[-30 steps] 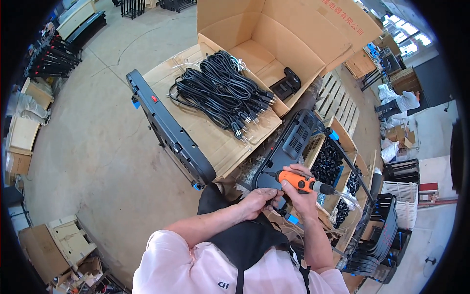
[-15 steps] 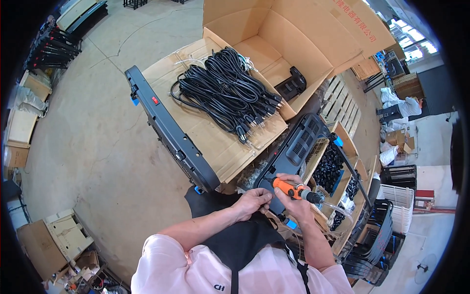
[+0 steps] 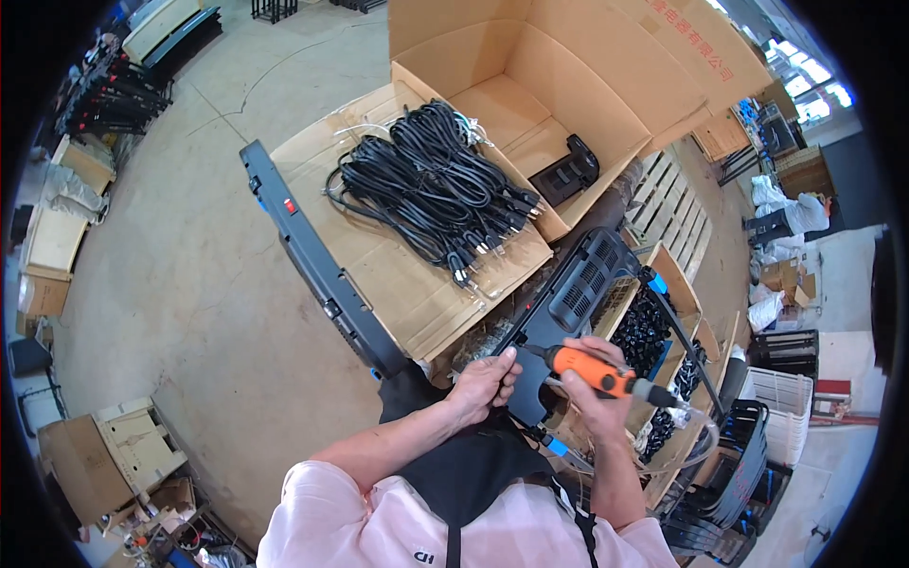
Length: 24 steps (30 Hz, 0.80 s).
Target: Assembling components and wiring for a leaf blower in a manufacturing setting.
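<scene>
My right hand is wrapped round an orange power screwdriver, its bit pointing left and a clear hose trailing from its rear end. Close to the bit, my left hand has thumb and fingers pinched together; whatever sits between them is too small to make out. Both hands are over a long black plastic housing with vent slots and blue end pieces, lying slantwise before me. The bit's contact with the housing cannot be told.
Bundled black power cords lie on a cardboard flap. A second black housing with a red switch leans along its left edge. Behind is an open carton; on the right, wooden bins hold small black parts. A person stands far right.
My right hand has drawn the screwdriver a little to the right and turned it flatter. My left fingertips have shifted slightly up, still pinched.
</scene>
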{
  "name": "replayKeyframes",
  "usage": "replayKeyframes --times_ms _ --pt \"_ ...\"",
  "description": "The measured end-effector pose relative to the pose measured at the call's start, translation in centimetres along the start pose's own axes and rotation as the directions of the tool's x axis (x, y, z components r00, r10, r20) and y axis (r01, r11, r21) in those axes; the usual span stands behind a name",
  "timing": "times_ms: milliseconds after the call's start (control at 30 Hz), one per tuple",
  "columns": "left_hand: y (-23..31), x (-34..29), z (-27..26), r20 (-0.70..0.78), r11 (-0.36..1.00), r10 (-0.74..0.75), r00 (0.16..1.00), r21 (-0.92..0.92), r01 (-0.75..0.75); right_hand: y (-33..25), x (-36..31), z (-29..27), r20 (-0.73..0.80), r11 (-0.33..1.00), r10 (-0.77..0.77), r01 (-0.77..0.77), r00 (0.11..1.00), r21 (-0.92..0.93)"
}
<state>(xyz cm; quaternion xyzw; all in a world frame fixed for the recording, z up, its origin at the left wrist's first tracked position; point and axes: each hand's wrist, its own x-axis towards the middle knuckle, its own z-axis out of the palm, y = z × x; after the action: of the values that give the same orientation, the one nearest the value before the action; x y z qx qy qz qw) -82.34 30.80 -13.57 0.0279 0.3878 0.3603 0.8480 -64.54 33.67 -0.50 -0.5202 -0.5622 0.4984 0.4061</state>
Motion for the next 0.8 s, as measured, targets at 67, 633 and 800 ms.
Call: replayKeyframes --times_ms 67,633,800 --pt "0.5 1.5 1.4 -0.058 0.992 -0.011 0.998 -0.128 0.004 0.0 0.2 -2.1 -0.014 0.999 -0.027 0.027 1.0 0.019" --pt "0.3 15.3 16.3 0.116 0.955 -0.194 0.974 -0.207 0.214 2.0 3.4 -16.5 -0.213 0.999 -0.042 0.042 0.976 -0.002" --pt "0.0 20.5 20.4 0.078 0.957 -0.162 0.984 -0.232 0.176 2.8 6.9 -19.8 -0.291 0.999 -0.028 0.019 0.956 -0.034"
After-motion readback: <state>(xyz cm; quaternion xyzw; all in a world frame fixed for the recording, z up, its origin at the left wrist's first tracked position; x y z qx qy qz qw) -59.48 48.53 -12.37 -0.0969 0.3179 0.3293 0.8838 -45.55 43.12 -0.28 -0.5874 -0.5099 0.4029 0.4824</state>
